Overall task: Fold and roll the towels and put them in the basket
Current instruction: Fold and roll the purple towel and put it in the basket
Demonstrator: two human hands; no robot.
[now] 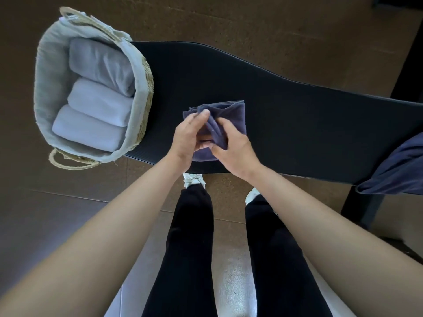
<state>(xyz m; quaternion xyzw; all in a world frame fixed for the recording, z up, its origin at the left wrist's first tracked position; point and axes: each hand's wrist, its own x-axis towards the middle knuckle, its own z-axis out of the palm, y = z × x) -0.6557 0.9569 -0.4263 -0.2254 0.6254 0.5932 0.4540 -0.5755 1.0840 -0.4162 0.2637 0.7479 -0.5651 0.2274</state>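
Note:
A small dark navy towel point(231, 115), folded into a narrow strip, lies on the black table point(297, 124) near its front edge. My left hand point(186, 138) pinches the towel's left end, thumb on top of the cloth. My right hand point(235, 149) grips the near end, where the cloth bunches between both hands. A woven basket point(146, 88) with a pale cloth liner stands at the table's left end. Three rolled light towels point(98, 104) lie side by side in it.
Another dark navy towel point(398, 165) lies at the table's right front edge and hangs over it. My legs in black trousers and white shoes stand just below the table's front edge. Brown floor surrounds the table.

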